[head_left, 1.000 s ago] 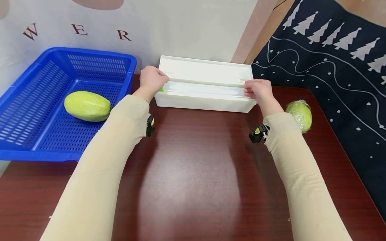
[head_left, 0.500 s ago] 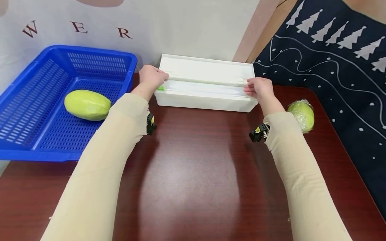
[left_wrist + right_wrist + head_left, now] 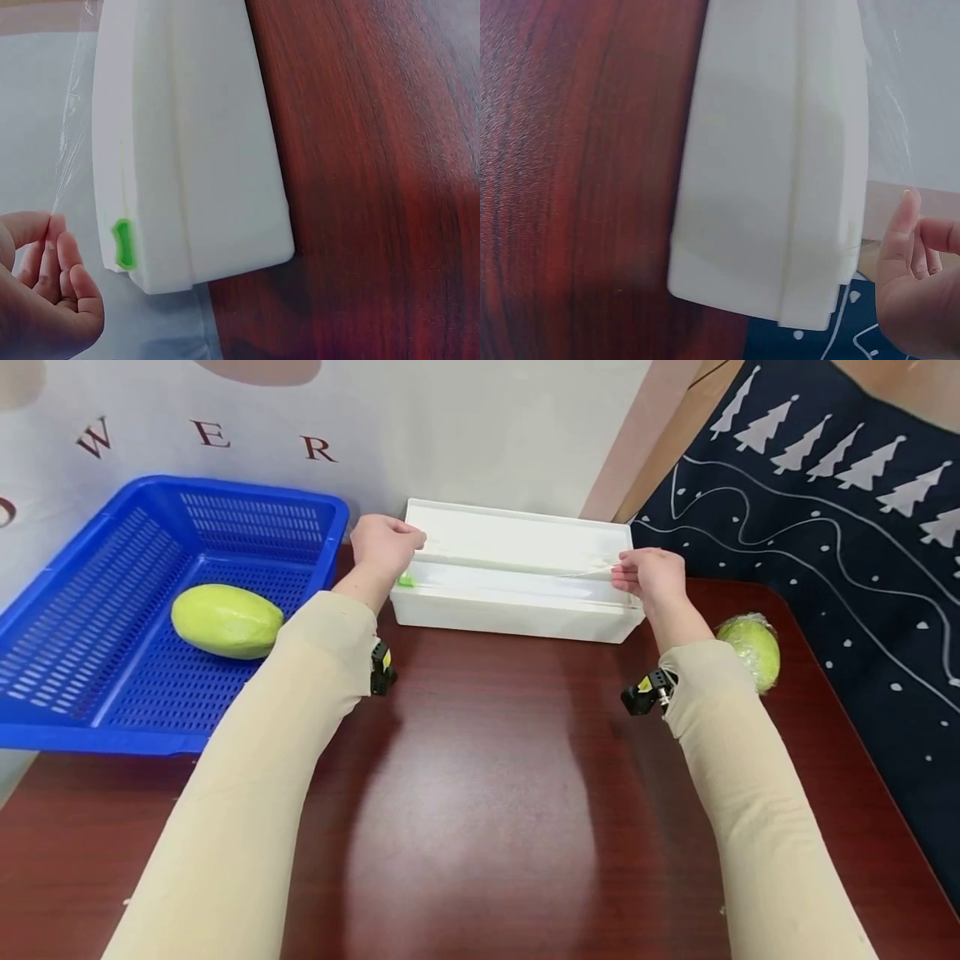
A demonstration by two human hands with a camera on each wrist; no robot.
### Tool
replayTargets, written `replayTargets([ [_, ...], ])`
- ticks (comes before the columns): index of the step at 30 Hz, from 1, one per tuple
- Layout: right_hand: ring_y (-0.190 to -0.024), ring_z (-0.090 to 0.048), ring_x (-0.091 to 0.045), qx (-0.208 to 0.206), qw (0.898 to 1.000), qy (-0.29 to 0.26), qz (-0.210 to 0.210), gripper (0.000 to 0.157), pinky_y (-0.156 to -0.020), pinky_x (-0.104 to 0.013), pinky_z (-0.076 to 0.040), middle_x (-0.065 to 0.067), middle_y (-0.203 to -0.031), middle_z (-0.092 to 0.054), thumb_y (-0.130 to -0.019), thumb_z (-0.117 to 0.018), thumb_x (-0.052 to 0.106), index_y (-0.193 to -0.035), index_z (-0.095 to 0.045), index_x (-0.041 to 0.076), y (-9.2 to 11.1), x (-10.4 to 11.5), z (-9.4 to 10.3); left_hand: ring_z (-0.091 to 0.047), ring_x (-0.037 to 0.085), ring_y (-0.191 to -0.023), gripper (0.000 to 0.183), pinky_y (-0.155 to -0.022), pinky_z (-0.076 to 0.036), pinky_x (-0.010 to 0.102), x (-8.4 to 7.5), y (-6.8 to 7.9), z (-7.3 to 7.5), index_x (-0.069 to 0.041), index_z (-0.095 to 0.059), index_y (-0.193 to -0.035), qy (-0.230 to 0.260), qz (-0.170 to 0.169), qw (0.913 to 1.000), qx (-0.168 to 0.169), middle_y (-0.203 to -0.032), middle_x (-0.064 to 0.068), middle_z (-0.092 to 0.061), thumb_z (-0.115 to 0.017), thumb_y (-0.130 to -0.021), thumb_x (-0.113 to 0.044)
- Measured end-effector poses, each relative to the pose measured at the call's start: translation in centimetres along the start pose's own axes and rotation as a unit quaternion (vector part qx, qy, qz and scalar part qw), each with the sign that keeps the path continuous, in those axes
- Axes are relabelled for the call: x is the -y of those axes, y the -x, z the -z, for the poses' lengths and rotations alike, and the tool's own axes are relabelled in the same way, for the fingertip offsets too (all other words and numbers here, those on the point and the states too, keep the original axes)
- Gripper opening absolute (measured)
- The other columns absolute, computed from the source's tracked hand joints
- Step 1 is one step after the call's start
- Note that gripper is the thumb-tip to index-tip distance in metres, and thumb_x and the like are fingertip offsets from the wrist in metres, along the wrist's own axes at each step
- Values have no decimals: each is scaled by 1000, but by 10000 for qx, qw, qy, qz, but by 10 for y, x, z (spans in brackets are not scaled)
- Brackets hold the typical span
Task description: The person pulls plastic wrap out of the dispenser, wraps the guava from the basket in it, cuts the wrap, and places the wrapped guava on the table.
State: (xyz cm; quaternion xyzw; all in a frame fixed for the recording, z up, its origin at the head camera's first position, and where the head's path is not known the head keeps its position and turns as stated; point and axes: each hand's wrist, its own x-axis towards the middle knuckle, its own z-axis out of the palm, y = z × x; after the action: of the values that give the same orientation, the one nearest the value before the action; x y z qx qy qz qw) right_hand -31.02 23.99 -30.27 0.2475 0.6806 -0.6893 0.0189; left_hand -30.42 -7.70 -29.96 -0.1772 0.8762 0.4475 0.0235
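A long white plastic-wrap dispenser box [image 3: 517, 617] sits at the back of the table, with a small green slider [image 3: 124, 244] near its left end. Clear plastic wrap [image 3: 73, 112] stretches between the two hands above the box. My left hand [image 3: 381, 552] pinches one corner of the wrap between thumb and forefinger at the box's left end. At the right end, my right hand [image 3: 654, 578] pinches the other corner; in the right wrist view the film [image 3: 900, 112] runs up from those fingertips.
To the left stands a blue perforated basket [image 3: 153, 742] with a smooth yellow-green oval fruit [image 3: 227, 621] inside. A rounder green fruit [image 3: 752, 650] covered in wrinkled clear film lies at the table's right. A dark tree-patterned cloth [image 3: 862, 585] hangs beyond the right edge.
Both hands have shifted only slightly, the left rising a little above the box. A pulled edge of film now shows near the right hand. The basket and fruits stay put.
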Motion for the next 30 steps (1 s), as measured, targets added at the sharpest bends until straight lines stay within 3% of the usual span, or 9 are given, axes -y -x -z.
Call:
replayTargets([
  [5,-52,-62,-10,54,9996,-253,75,22,-53,-18,-52,-3,-59,-63,-90,-51,2,-110,-60,-2,4,5,-2,-50,15,-116,29,-98,-41,27,-4,0,3,-13,-70,-112,306,10,9994,-168,-121,4,-64,-57,-90,-28],
  [9,-51,-61,-11,32,9987,-484,138,12,-53,-18,-52,-4,-59,-63,-90,-51,0,-93,-63,1,6,14,-2,-51,14,-116,28,-100,-40,26,-8,-2,6,-14,-71,-109,631,42,9974,-360,-119,3,-65,-59,-88,-26],
  [12,-51,-61,-12,73,9974,-687,186,14,-53,-19,-52,-5,-59,-63,-90,-51,0,-81,-61,3,5,22,-2,-54,14,-111,26,-97,-42,27,-13,-5,9,-16,-72,-108,877,21,9952,-427,-116,1,-66,-60,-87,-26],
  [16,-51,-61,-13,164,9964,-793,239,16,-53,-20,-53,-6,-60,-64,-91,-50,0,-79,-60,4,3,29,-1,-56,12,-100,25,-90,-46,26,-18,-9,13,-18,-72,-107,1049,-38,9934,-462,-112,-2,-66,-59,-87,-25],
  [19,-53,-62,-14,182,9966,-767,244,14,-54,-19,-53,-6,-61,-64,-91,-52,1,-81,-61,5,3,34,0,-55,10,-100,24,-90,-45,24,-21,-10,14,-17,-72,-105,1148,-75,9919,-533,-114,-2,-66,-59,-86,-23],
  [24,-54,-63,-14,252,9952,-865,395,11,-54,-20,-53,-6,-63,-65,-90,-54,2,-83,-62,4,5,44,-1,-52,11,-111,23,-97,-41,22,-28,-12,19,-14,-72,-104,1722,-198,9828,-640,-117,-1,-64,-59,-86,-17],
  [28,-54,-63,-15,312,9935,-968,510,10,-54,-20,-53,-7,-63,-66,-90,-55,1,-83,-62,4,8,53,-1,-52,9,-106,22,-96,-42,24,-35,-10,25,-14,-72,-105,2247,-237,9720,-644,-110,-4,-64,-60,-86,-16],
  [30,-54,-64,-15,302,9931,-996,535,10,-54,-20,-53,-6,-64,-66,-89,-56,1,-83,-63,4,10,58,-1,-51,8,-99,18,-93,-43,24,-38,-8,28,-15,-74,-97,2411,-287,9677,-675,-100,-6,-64,-60,-85,-15],
])
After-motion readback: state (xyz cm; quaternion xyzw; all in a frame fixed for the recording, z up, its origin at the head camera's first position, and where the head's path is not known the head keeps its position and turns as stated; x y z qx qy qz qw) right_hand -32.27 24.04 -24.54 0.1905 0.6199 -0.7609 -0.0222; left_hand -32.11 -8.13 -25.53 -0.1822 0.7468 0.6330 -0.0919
